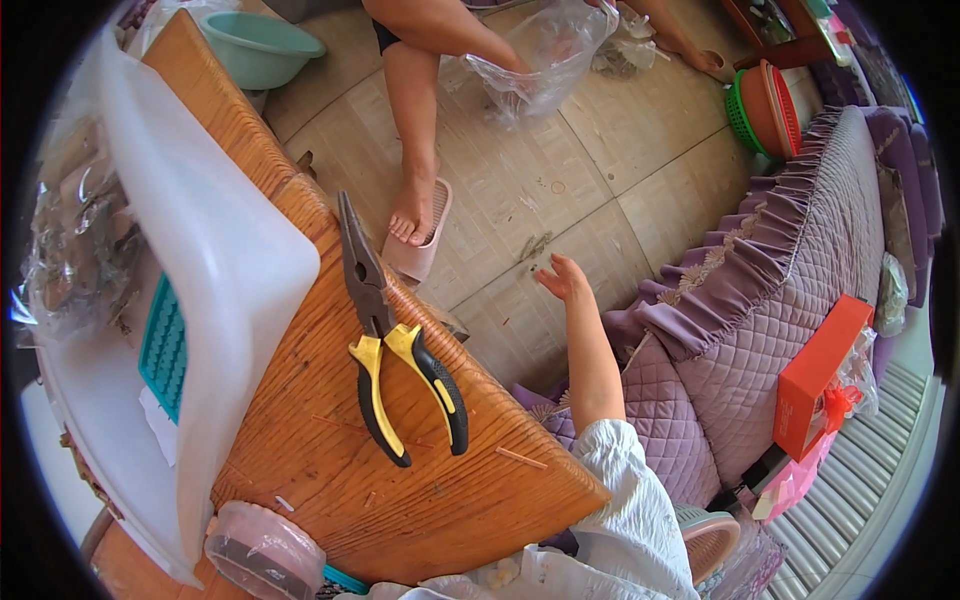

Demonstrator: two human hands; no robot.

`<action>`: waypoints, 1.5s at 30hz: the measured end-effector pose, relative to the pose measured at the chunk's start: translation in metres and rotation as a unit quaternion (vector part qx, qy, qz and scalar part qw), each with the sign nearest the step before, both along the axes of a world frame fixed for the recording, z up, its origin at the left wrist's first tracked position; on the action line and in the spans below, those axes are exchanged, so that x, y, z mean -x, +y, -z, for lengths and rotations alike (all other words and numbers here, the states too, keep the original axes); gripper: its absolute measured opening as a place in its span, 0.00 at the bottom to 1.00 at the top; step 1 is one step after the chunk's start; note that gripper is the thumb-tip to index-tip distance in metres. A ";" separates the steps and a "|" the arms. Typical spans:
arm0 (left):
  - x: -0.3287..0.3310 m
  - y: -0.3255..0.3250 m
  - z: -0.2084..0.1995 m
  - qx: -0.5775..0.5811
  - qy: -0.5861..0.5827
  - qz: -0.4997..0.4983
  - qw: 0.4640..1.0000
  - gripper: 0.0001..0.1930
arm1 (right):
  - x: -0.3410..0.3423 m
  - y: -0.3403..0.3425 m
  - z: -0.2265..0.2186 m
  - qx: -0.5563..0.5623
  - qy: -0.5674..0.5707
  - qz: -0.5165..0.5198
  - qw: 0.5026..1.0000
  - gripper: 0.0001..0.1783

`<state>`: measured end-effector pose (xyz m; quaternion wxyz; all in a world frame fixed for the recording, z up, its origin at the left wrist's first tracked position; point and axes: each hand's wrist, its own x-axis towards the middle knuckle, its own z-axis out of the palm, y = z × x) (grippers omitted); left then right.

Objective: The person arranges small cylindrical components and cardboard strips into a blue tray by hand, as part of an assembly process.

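My right hand (565, 278) reaches out past the right edge of the wooden table (480, 500), above the floor. Its fingers are stretched apart and hold nothing. My left hand is out of the picture. On the table lies a pair of long-nose pliers (375, 310) with yellow and black handles, its jaws pointing away from me and its handles spread. Thin brown strips (521, 457) and a small white piece (285, 504) lie scattered near it. A round pink clear-wrapped container (262, 550) stands at the table's near left.
A white plastic bin (230, 260) at left holds bagged items and a teal tray (163, 345). Beyond the table, another person's slippered foot (412, 215) is by a clear plastic bag (550, 65). A purple quilted sofa (760, 300) at right bears a red box (815, 370).
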<state>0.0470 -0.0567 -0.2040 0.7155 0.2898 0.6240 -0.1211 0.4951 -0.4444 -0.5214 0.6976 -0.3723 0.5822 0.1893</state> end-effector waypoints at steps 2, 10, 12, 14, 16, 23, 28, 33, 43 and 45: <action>-0.003 0.001 0.004 0.019 -0.005 0.001 1.000 0.13 | -0.007 -0.043 -0.008 0.017 -0.017 0.037 0.999 0.18; 0.016 0.013 -0.018 0.018 -0.021 -0.034 0.999 0.12 | -0.093 -0.034 -0.275 -0.060 -0.335 0.184 0.922 0.11; 0.024 0.013 -0.028 0.019 -0.027 -0.046 0.998 0.12 | -0.079 -0.018 -0.363 -0.153 -0.465 0.114 0.864 0.10; 0.038 0.014 -0.039 0.010 -0.032 -0.066 0.997 0.12 | -0.046 0.030 -0.455 -0.252 -0.526 0.051 0.810 0.13; 0.047 0.014 -0.043 0.015 -0.038 -0.078 0.996 0.12 | 0.007 0.069 -0.530 -0.246 -0.610 -0.065 0.750 0.19; -0.019 -0.020 -0.112 -0.031 -0.023 -0.106 0.994 0.10 | 0.084 0.117 -0.624 -0.434 -0.661 -0.282 0.544 0.24; -0.010 -0.024 -0.107 -0.019 -0.062 -0.145 0.987 0.08 | 0.128 0.149 -0.657 -0.526 -0.627 -0.229 0.528 0.19; -0.015 -0.026 -0.106 -0.010 -0.133 -0.140 0.981 0.08 | 0.159 0.146 -0.665 -0.509 -0.640 -0.259 0.514 0.15; -0.016 -0.026 -0.109 0.046 -0.169 -0.182 0.968 0.12 | 0.198 0.149 -0.678 -0.542 -0.647 -0.344 0.412 0.16; -0.016 -0.026 -0.109 0.076 -0.189 -0.184 0.962 0.10 | 0.207 0.146 -0.672 -0.581 -0.645 -0.361 0.341 0.17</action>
